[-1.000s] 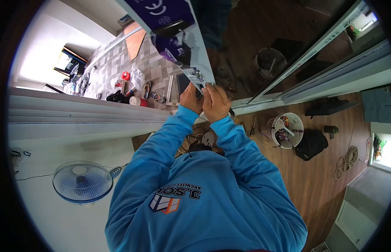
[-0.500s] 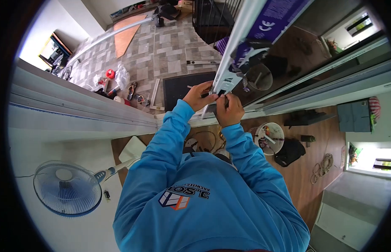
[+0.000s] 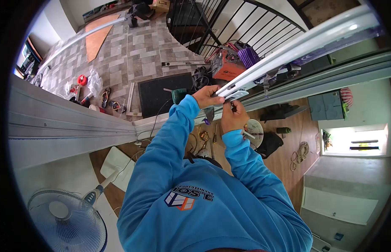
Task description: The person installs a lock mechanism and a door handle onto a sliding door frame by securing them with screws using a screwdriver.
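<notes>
Door (image 3: 296, 53) edge sits within the left hand (image 3: 207, 97); the right hand (image 3: 234, 117) curls at its plate (image 3: 238, 95) (gripping or not, I cannot tell). Tiled floor (image 3: 149, 48) spreads beyond the left; low beside the right, a bucket (image 3: 259, 128) holds a white strip (image 3: 248, 135).

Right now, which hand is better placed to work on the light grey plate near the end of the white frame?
Right, I'd judge. The right hand is just below the light grey plate, its fingers raised toward it; the left hand appears to grip the white frame's end.
</notes>
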A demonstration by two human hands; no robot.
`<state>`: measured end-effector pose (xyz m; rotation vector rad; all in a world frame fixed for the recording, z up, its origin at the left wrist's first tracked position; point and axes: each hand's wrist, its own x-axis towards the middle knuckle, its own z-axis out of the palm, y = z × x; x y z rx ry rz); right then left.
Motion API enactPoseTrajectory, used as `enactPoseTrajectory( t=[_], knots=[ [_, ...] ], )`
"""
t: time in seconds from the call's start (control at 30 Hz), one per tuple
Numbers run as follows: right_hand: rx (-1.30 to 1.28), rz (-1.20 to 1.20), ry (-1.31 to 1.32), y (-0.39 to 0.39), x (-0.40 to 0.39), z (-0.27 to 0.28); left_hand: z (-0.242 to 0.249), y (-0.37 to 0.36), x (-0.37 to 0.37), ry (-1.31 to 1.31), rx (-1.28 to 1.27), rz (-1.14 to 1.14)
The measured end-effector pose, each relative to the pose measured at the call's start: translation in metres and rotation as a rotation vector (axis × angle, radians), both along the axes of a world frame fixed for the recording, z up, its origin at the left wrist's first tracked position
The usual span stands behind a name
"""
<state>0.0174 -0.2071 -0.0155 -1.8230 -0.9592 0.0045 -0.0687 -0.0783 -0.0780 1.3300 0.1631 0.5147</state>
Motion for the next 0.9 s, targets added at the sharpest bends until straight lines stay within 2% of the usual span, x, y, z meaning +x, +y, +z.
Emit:
enactPoseTrajectory(
  t=[0.13,0.27,0.33,0.43,0.7,0.9],
  knots=[
    [0.044,-0.037,0.122,0.001,-0.007,0.007,-0.006,-0.006,0.005,-0.069,-0.045,0.026],
    [0.003,0.003,-0.014,0.002,0.001,0.011,0.0,-0.01,0.003,-0.109,-0.07,0.09],
    [0.023,0.109,-0.04,-0.001,0.004,0.013,-0.001,-0.014,0.004,-0.129,-0.092,0.108],
    [-0.03,0.107,-0.157,-0.002,0.01,0.008,0.001,-0.013,0.007,-0.155,-0.103,0.125],
    [0.025,0.1,-0.18,0.002,0.008,0.004,0.0,-0.018,0.006,-0.139,-0.097,0.144],
    [0.014,0.084,-0.171,0.003,0.007,0.004,-0.006,-0.021,0.009,-0.184,-0.227,0.123]
  ],
)
